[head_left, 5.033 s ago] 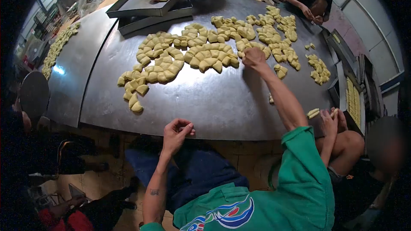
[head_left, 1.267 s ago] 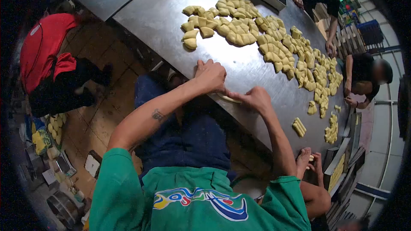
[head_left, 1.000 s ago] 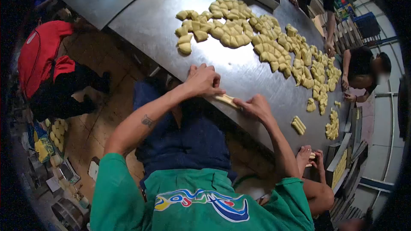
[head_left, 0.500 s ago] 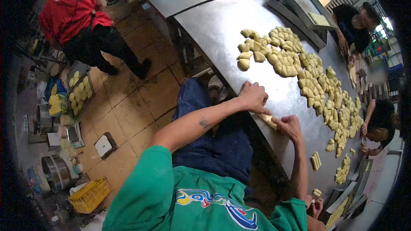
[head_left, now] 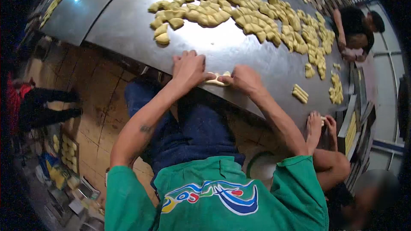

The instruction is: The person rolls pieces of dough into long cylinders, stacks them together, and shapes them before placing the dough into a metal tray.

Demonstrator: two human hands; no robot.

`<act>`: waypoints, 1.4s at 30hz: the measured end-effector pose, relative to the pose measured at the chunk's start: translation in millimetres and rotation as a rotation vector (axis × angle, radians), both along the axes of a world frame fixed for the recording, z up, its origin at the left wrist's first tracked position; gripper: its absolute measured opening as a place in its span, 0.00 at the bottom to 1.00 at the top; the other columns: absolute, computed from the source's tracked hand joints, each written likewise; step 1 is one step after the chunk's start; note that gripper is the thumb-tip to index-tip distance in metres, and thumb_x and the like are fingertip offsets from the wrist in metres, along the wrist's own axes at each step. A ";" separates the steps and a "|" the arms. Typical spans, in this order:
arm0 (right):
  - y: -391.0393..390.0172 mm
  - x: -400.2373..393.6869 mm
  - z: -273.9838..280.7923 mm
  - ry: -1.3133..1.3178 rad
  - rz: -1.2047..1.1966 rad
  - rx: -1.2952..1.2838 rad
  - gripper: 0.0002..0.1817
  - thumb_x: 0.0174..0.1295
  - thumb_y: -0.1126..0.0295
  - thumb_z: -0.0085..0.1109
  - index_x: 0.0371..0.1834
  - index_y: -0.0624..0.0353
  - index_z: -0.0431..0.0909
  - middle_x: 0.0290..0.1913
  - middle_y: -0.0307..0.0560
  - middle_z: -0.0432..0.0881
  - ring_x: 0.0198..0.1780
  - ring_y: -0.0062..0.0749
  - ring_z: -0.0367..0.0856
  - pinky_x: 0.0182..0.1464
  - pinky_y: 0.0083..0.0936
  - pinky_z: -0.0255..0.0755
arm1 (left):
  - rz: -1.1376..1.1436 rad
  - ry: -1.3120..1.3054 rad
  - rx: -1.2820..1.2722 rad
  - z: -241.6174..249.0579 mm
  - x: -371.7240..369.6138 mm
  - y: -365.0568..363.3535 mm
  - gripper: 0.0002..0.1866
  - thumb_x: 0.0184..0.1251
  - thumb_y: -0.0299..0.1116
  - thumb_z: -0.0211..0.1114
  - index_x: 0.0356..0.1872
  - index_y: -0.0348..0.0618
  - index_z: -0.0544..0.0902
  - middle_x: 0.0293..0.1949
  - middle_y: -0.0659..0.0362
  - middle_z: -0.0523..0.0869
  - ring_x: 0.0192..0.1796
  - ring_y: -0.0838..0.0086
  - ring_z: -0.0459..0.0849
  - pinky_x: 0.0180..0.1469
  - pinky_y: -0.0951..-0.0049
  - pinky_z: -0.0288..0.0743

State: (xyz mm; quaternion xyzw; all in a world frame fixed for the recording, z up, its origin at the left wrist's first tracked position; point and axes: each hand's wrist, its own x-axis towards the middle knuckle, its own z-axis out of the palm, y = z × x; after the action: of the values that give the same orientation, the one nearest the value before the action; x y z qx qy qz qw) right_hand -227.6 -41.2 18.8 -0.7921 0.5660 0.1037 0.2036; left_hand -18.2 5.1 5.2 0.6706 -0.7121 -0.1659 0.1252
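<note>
On the near edge of the metal table (head_left: 128,38), a small pale dough piece (head_left: 217,82) lies between my two hands. My left hand (head_left: 189,67) presses its left end with the thumb, the other fingers bent above it on the metal. My right hand (head_left: 244,79) is curled, its thumb and fingers pressed on the right end of the same piece. Beyond my hands spreads a wide cluster of cut dough pieces (head_left: 209,13). A few rolled dough strips (head_left: 300,93) lie side by side to the right.
At the right, a co-worker's hands (head_left: 319,124) hold a small dough piece by the table edge. Another person (head_left: 355,30) in dark clothes stands at the far right. Trays (head_left: 351,128) stand at the lower right. A person in red (head_left: 19,96) is at the far left.
The view has turned, so the table now runs across the top and the dough cluster sits further left. Both hands are still on the dough piece, which looks flatter and wider.
</note>
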 end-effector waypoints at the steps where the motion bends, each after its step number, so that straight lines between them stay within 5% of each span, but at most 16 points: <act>1: 5.6 -7.3 -4.4 -0.084 -0.047 0.014 0.44 0.47 0.26 0.61 0.15 0.67 0.81 0.14 0.53 0.77 0.19 0.47 0.78 0.26 0.39 0.70 | -0.026 -0.002 0.004 -9.3 4.1 4.9 0.25 0.48 0.62 0.73 0.26 0.50 0.82 0.37 0.58 0.81 0.48 0.62 0.79 0.52 0.57 0.60; 3: 5.1 -17.7 -2.4 -0.088 -0.091 0.006 0.43 0.50 0.28 0.60 0.14 0.67 0.80 0.12 0.52 0.75 0.17 0.43 0.77 0.25 0.38 0.69 | -0.091 0.115 -0.159 -16.1 14.3 4.8 0.25 0.50 0.63 0.72 0.25 0.51 0.81 0.34 0.60 0.77 0.46 0.63 0.77 0.51 0.59 0.58; 8: -4.6 -30.2 -8.2 -0.208 0.063 0.063 0.42 0.48 0.28 0.62 0.11 0.64 0.82 0.09 0.47 0.72 0.14 0.35 0.75 0.22 0.34 0.67 | -0.196 0.156 -0.009 -3.4 26.1 -2.0 0.26 0.50 0.64 0.71 0.24 0.49 0.81 0.35 0.60 0.78 0.48 0.65 0.75 0.51 0.58 0.58; 13: -18.5 -16.5 -5.0 -0.123 0.076 -0.042 0.41 0.44 0.27 0.65 0.12 0.63 0.83 0.09 0.47 0.73 0.14 0.36 0.75 0.22 0.35 0.67 | -0.156 0.103 -0.030 -5.5 22.6 -11.6 0.25 0.51 0.63 0.71 0.24 0.49 0.82 0.35 0.60 0.78 0.48 0.64 0.74 0.51 0.58 0.58; 15: -24.6 -14.5 -3.6 -0.168 0.056 -0.020 0.46 0.40 0.21 0.60 0.09 0.63 0.80 0.12 0.50 0.76 0.19 0.44 0.79 0.25 0.37 0.73 | -0.190 0.099 -0.029 -4.0 25.0 -16.0 0.25 0.50 0.63 0.71 0.24 0.49 0.82 0.35 0.60 0.78 0.47 0.64 0.74 0.51 0.59 0.58; 22: -24.6 3.2 3.3 0.036 0.223 -0.138 0.50 0.41 0.17 0.54 0.12 0.66 0.80 0.15 0.55 0.79 0.22 0.46 0.82 0.27 0.39 0.75 | -0.206 0.152 -0.022 -5.6 28.7 -16.1 0.26 0.49 0.64 0.71 0.24 0.49 0.84 0.34 0.60 0.79 0.47 0.65 0.74 0.51 0.59 0.57; 31: -27.7 -7.9 5.2 -0.113 0.047 -0.009 0.45 0.41 0.23 0.61 0.11 0.64 0.80 0.11 0.51 0.74 0.17 0.42 0.77 0.26 0.39 0.70 | -0.121 0.133 -0.092 -10.8 24.8 -13.8 0.25 0.50 0.62 0.71 0.25 0.48 0.84 0.34 0.61 0.79 0.46 0.65 0.74 0.51 0.59 0.59; 42: 2.5 -17.3 -18.2 -0.366 -0.174 -0.262 0.36 0.42 0.28 0.66 0.13 0.56 0.84 0.13 0.49 0.78 0.20 0.42 0.81 0.28 0.37 0.73 | -0.017 0.090 -0.297 -23.5 9.7 -8.5 0.23 0.57 0.61 0.68 0.29 0.50 0.82 0.36 0.60 0.78 0.47 0.63 0.75 0.51 0.58 0.59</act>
State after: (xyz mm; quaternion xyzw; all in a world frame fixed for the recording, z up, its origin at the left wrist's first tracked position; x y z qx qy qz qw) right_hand -244.8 -38.7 0.5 -0.7657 0.5944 -0.1336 0.2066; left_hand -8.4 -3.5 -18.3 0.6305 -0.7281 -0.0899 0.2533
